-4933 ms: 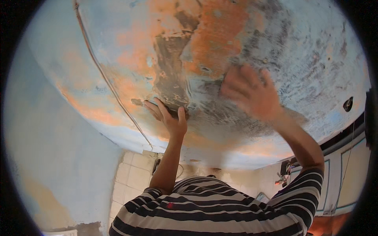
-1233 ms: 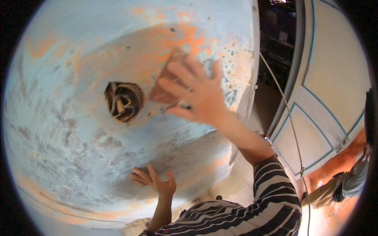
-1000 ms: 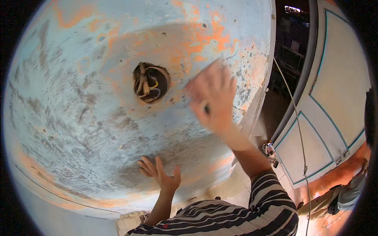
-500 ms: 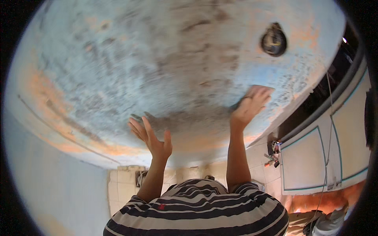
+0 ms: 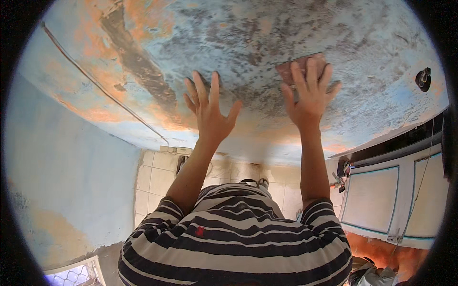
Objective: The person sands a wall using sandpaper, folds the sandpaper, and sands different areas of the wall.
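Observation:
In front of me rises a wall with worn pale blue paint, dark grey blotches and orange patches. My right hand presses a brownish-pink piece of sandpaper flat against it, fingers spread over the sheet. Part of the sandpaper is hidden under the fingers. To its left, my left hand is open, its fingers spread and the tips at the wall's surface. It holds nothing.
A dark wall opening with wires is at the far right. A thin conduit runs down the wall on the left. White cabinet doors with teal edging stand at right. Tiled floor shows below, and a grilled window at lower left.
My view has shifted left along the wall, so the wire opening sits farther right. My right hand has turned more upright with the sandpaper, and both hands appear higher in view.

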`<state>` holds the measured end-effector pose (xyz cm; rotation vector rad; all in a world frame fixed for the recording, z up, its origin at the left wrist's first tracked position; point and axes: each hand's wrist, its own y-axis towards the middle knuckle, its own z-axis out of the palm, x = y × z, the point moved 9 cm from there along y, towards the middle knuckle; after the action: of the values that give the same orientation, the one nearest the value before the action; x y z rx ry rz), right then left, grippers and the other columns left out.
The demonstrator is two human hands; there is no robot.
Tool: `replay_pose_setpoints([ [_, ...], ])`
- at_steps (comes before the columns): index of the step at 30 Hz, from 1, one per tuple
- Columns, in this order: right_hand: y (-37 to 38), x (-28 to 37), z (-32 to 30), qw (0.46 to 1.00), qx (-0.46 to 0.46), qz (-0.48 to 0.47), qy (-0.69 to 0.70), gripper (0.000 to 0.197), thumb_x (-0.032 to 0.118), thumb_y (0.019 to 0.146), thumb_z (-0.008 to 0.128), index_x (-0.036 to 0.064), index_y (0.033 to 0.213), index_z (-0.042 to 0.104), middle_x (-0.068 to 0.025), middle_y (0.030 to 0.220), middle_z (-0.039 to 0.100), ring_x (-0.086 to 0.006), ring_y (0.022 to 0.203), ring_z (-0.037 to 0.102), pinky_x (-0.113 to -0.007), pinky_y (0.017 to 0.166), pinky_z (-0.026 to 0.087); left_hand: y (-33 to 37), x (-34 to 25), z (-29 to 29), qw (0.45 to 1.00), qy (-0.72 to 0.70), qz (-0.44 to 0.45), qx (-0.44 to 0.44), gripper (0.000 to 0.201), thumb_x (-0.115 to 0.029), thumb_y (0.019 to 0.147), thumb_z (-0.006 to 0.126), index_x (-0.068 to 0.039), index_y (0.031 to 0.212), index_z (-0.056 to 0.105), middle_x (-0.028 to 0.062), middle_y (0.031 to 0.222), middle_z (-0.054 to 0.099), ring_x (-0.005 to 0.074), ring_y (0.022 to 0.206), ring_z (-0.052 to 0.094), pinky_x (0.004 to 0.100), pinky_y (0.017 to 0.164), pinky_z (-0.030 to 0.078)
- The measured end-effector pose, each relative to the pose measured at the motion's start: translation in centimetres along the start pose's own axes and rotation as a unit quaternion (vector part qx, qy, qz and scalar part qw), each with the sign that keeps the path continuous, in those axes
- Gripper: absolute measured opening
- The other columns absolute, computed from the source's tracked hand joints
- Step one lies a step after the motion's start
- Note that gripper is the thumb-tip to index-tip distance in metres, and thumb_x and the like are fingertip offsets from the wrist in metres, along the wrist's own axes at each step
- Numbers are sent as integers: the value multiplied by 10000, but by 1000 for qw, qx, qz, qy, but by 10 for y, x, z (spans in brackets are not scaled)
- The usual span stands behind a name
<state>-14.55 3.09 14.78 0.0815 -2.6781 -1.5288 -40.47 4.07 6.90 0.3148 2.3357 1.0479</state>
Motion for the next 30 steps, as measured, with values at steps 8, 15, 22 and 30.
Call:
replay_pose_setpoints([
  [8,-53,49,25,978,-191,-62,51,544,313,992,574,-11,1425,514,-262,1459,468,-501,1408,334,-677,1148,185,-24,71,44,987,58,122,-81,791,-494,871,733,-137,1515,443,292,1638,204,550,1513,93,719,1155,82],
  [15,-88,29,62,968,-200,78,128,341,263,985,594,47,1246,629,-228,1396,538,-478,1403,385,-640,1152,201,-77,116,84,981,59,156,-100,608,-532,881,712,-228,1392,585,215,1534,416,506,1479,238,702,1155,112],
  [22,-100,3,63,946,-249,164,128,263,236,946,599,76,1147,657,-270,1435,488,-506,1462,276,-679,1181,118,-91,107,106,989,58,125,-51,623,-552,922,665,-199,1425,564,251,1580,333,508,1500,187,719,1155,109],
  [30,-91,26,58,963,-178,175,103,377,302,971,575,116,1291,647,-179,1461,520,-482,1450,328,-657,1180,120,-107,107,100,997,39,71,-17,753,-541,969,605,-131,1565,397,277,1673,127,538,1530,46,717,1174,89],
])
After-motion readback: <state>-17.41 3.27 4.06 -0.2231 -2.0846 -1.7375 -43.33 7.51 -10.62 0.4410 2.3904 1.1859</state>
